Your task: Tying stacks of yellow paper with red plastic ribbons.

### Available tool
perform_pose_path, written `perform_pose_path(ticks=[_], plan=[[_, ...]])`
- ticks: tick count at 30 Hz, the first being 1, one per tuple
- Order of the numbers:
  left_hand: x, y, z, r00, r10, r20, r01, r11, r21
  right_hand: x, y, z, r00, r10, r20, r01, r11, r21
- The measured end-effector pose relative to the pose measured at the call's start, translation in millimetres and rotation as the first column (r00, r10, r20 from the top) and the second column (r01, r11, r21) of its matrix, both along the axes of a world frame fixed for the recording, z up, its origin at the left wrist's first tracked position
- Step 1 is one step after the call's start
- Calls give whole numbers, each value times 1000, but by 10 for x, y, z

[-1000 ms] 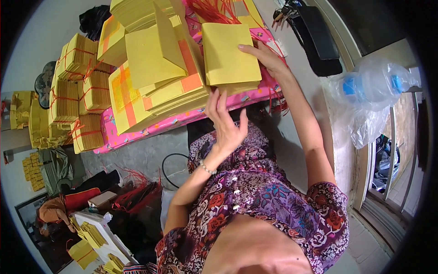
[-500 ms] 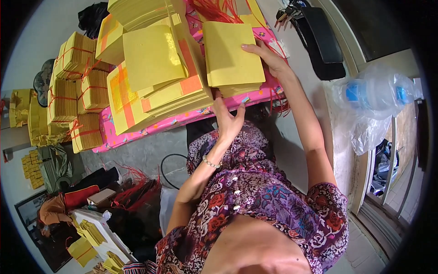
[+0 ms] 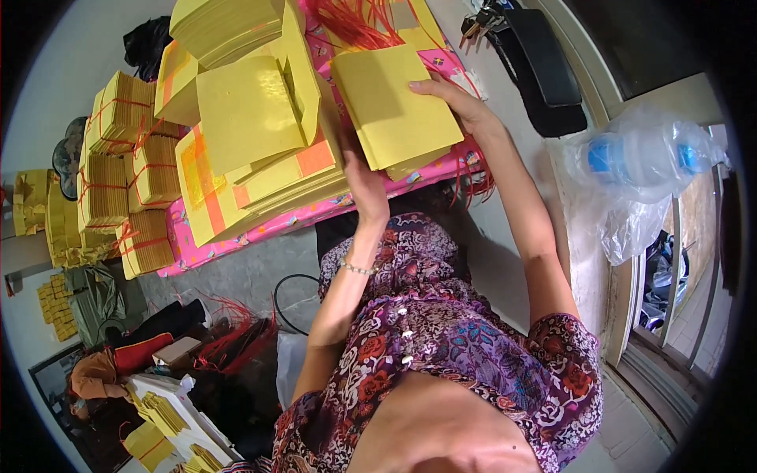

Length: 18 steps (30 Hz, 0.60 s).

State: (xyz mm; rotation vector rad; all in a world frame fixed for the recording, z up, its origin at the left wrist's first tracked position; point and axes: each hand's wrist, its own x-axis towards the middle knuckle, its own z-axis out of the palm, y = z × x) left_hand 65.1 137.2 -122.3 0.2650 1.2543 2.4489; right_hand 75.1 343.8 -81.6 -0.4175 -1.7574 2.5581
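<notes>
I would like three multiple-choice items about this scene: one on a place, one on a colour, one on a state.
1. Where is the right hand?
A. flat on top of the yellow paper stack
B. on the plastic bottles
C. in the person's lap

2. What colour is the cloth on the low table?
A. blue
B. pink
C. white

3. How are the paper bundles at the far left kept together?
A. boxed
B. loose
C. tied with red string

Answers:
1 A, the fingers lie over the stack's right edge, while the left hand is at its near left side.
2 B, a pink patterned edge shows under the paper.
3 C, red strings cross each bundle.
</notes>
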Motion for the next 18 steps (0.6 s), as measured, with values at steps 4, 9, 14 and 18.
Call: perform_pose_path(ticks=[4, 9, 14, 18], plan=[[-201, 168, 286, 996, 87, 23, -89, 986, 137, 36, -123, 117, 999, -35, 2, 35, 999, 22], [-283, 91, 244, 989, -143, -36, 142, 989, -33, 55, -114, 68, 997, -80, 16, 80, 997, -2], [-332, 95, 167, 991, -107, -84, 105, 994, -28, 99, -118, 40, 983, -109, -150, 100, 993, -63], [-291, 137, 156, 992, -92, -81, 88, 995, -46, 124, -224, -76, 976, -209, -66, 207, 978, -28]])
